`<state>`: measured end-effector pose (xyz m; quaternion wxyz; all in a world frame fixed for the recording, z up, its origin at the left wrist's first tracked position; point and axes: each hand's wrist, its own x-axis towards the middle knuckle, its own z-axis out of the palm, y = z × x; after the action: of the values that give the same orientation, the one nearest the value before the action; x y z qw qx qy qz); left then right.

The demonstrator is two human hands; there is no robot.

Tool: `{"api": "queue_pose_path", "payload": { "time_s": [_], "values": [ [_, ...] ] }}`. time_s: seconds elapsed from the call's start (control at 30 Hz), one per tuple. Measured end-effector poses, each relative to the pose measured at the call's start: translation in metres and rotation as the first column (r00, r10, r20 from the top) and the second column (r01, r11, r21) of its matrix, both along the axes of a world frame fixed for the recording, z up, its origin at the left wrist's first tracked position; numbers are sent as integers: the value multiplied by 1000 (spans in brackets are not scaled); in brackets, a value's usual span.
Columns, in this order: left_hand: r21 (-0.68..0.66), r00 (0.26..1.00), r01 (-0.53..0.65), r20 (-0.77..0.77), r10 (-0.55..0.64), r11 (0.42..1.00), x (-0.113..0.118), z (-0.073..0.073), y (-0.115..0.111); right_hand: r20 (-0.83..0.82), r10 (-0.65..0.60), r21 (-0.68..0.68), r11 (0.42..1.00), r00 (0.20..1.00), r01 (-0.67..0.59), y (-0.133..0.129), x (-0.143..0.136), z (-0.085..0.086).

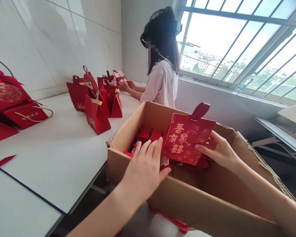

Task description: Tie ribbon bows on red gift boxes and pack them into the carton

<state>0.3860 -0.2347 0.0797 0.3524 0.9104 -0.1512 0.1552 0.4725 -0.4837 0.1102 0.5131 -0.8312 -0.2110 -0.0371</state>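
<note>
My right hand (220, 150) grips a red gift box (181, 140) by its right edge, thumb in front. Gold characters mark its face, and a dark red ribbon loop sticks up from its top. It is held tilted over an open cardboard carton (236, 204). My left hand (144, 164) reaches over the carton's near wall, fingers stretched out and thumb apart, close to several small red boxes (145, 133) inside. Its fingertips partly cover those boxes, so whether they touch cannot be made out. More red packaging lies under the held gift box, mostly hidden.
Several red gift boxes (96, 113) stand on the white table (51, 144) at left, with a rope-handled red box (27, 117) farther left. Behind the carton a person (160, 82) handles red packaging at the table. A barred window (236, 49) is at right.
</note>
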Motion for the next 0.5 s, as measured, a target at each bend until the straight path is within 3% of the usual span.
{"api": "queue_pose_path", "payload": {
  "time_s": [0.07, 0.13, 0.2, 0.3, 0.4, 0.5],
  "values": [
    [243, 989, -123, 111, 99, 962, -18, -17, 11, -34, -102, 4, 995, 994, 102, -2, 14, -13],
    [353, 977, -139, 200, 70, 925, -28, -33, 21, -88, -188, 3, 982, 978, 189, 4, 34, -29],
    [377, 953, -185, 294, 72, 908, -30, -46, 25, -144, -282, -37, 959, 949, 279, 22, 57, -44],
    [366, 916, -274, 382, 125, 889, -25, -54, 23, -159, -405, -133, 913, 900, 387, 69, 93, -64],
    [364, 909, -287, 395, 132, 886, -24, -55, 19, -187, -444, -238, 886, 876, 398, 125, 119, -88],
    [360, 912, -276, 392, 124, 891, -27, -54, 19, -235, -461, -387, 852, 856, 353, 172, 127, -114]
  ]
}}
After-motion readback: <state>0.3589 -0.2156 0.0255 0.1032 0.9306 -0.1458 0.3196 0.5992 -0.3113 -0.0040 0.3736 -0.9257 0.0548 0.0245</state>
